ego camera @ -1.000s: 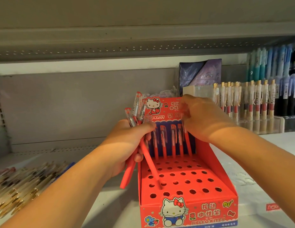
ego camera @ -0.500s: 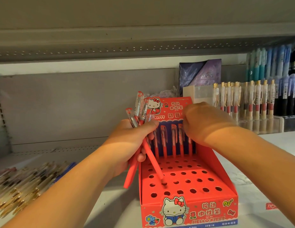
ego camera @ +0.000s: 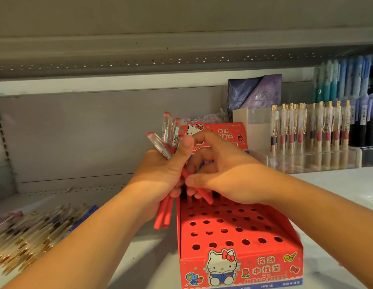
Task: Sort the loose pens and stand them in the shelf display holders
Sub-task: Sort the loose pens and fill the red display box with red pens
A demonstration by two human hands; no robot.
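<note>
Nearest, the red Hello Kitty display box (ego camera: 239, 268) sits on the shelf (ego camera: 139, 257), loose pens (ego camera: 31, 232) heaped to its left. Above its holes the left hand (ego camera: 160, 176) clasps a bundle of red pens (ego camera: 167, 130); the right hand (ego camera: 229, 174) pinches one slanted red pen (ego camera: 204, 195) at that bundle. Gold-clipped pens (ego camera: 310, 130) stand farther back

The loose pens (ego camera: 31, 232) at lower left are blurred and cut by the left edge. The right hand (ego camera: 229, 174) hides the back row of the red box (ego camera: 264, 268), whose base runs off the bottom edge.
</note>
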